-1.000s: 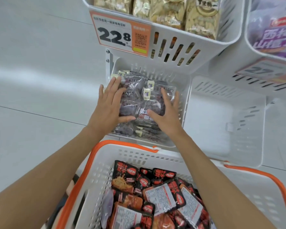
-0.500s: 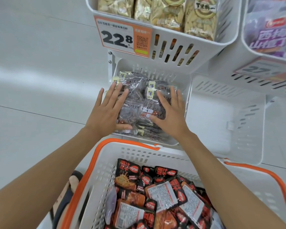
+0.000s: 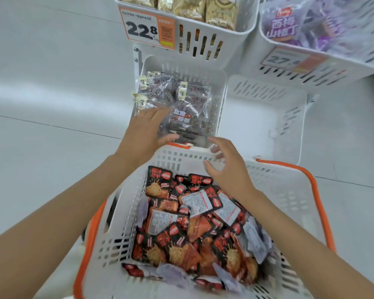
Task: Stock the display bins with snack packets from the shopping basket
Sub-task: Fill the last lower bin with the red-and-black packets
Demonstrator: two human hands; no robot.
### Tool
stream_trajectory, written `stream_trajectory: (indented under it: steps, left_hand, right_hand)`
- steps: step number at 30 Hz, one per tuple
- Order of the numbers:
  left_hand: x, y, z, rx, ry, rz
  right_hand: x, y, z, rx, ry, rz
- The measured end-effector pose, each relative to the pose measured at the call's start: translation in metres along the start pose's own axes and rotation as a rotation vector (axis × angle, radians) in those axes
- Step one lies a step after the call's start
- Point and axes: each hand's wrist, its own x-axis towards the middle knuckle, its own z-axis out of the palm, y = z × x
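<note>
A white shopping basket [image 3: 125,214] with orange rim holds several red-and-black snack packets [image 3: 181,229]. Beyond it, a lower white display bin [image 3: 219,98] holds several clear packets of dark snacks [image 3: 177,104]. My left hand [image 3: 144,131] hovers with fingers spread over the near edge of those clear packets, holding nothing. My right hand [image 3: 229,169] is open above the basket's far rim, fingers curled loosely and empty.
An empty white bin [image 3: 294,126] sits right of the stocked one. Above are a bin of beige packets [image 3: 205,7] with a 22.8 price tag [image 3: 146,29] and a bin of purple packets [image 3: 311,20]. Pale floor lies to the left.
Both hands have pulled back from the clear packets in the lower bin toward the basket; the right hand has come furthest, now over the basket's far rim.
</note>
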Motion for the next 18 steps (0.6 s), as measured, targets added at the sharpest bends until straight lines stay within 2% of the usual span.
stream_trajectory:
  steps: [3, 6, 8, 12, 14, 16, 18]
  left_hand:
    - [-0.038, 0.029, 0.01, -0.016, -0.021, 0.03]
    - [-0.073, 0.042, 0.026, -0.063, -0.103, -0.033]
    - [-0.093, 0.044, 0.035, -0.084, -0.193, -0.089]
    - [-0.115, 0.05, 0.041, -0.122, -0.292, -0.15]
    - [-0.113, 0.061, 0.044, -0.139, -0.397, -0.118]
    - [-0.109, 0.067, 0.049, -0.253, -0.492, -0.144]
    - [-0.11, 0.059, 0.049, -0.367, -0.389, -0.302]
  right_hand:
    - [-0.045, 0.034, 0.015, -0.15, -0.299, 0.058]
    - [-0.069, 0.073, 0.043, -0.364, -0.619, 0.137]
    - [-0.074, 0.087, 0.057, -0.481, -0.701, 0.124]
    - [-0.059, 0.066, 0.047, -0.484, -0.384, -0.136]
    - [-0.052, 0.035, 0.03, -0.42, -0.326, -0.283]
    - [-0.051, 0.002, 0.013, -0.273, -0.297, -0.285]
    - [-0.053, -0.013, 0.004, -0.103, -0.243, -0.144]
